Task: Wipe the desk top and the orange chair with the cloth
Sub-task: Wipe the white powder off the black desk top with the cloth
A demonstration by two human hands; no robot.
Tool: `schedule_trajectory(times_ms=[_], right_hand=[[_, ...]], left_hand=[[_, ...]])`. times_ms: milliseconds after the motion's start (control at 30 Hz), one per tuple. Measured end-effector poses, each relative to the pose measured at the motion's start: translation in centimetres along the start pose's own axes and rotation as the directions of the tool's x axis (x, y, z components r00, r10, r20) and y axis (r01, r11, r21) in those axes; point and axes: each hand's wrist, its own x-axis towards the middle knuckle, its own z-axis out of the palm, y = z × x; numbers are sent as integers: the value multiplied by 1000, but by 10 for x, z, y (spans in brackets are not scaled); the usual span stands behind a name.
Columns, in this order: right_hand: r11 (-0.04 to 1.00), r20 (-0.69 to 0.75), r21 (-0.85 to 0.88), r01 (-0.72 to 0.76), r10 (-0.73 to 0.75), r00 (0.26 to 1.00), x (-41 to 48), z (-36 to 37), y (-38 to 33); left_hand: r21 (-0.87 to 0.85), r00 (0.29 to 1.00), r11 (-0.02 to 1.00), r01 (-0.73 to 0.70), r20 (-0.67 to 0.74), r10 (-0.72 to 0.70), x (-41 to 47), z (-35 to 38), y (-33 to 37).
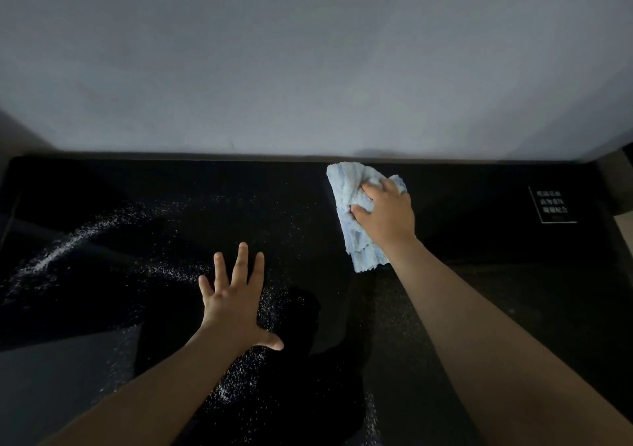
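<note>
Cloth at the back of a dusty black desk top

The right hand point(387, 211) bunches the pale blue cloth point(356, 212) in curled fingers near the wall point(308, 51); the left hand point(236, 295) rests flat, fingers spread, on the desk top point(513, 274) (white specks point(61, 250) lie scattered).

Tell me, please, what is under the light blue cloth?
The black desk top, which shows around the cloth. The right hand grips the cloth from above. The patch beneath it is covered, so whether white specks like those elsewhere lie there cannot be seen.
</note>
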Motion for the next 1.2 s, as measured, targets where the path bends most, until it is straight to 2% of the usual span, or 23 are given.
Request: schedule_trajectory(times_ms=[833, 1200], right_hand=[[999, -30, 1, -38, 39, 999, -90, 16, 8], [995, -14, 19, -98, 98, 995, -134, 19, 8]], left_hand=[[30, 999, 999, -17, -39, 18, 1, 2, -1], [15, 999, 1000, -26, -47, 27, 0, 0, 1]])
